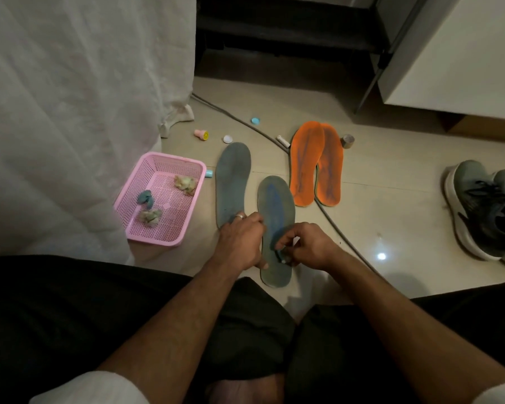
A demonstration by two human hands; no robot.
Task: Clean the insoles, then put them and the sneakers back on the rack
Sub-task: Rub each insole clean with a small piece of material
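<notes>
- The person sits on the floor (391, 182), legs in dark trousers, both forearms reaching forward.
- 2 grey-blue insoles lie flat on the tiles: the left insole (233, 182) reaches farther away, the right insole (275, 211) lies nearer the person, just beside it.
- The left hand (241, 242) rests with curled fingers between the 2 insoles, its thumb pressing the near edge of the right insole; a ring shows on 1 finger. Whether it truly grasps the insole I cannot tell.
- The right hand (305, 246) is clenched round a small wipe (282, 255), pinching it against the heel part of the right insole.
- A pair of orange insoles (317, 164) lies farther off, side by side and touching, partly over a grey cable (242, 121).
- 2 dark sneakers (487, 208) stand well apart at the right edge.
- A pink basket (161, 164) sits left of the insoles, holding 3 crumpled wads (150, 217).
- Small caps (256, 121), a pink stamp (201, 134) and a tape roll (347, 140) lie scattered beyond.
- A white curtain (70, 97) hangs at the left.
</notes>
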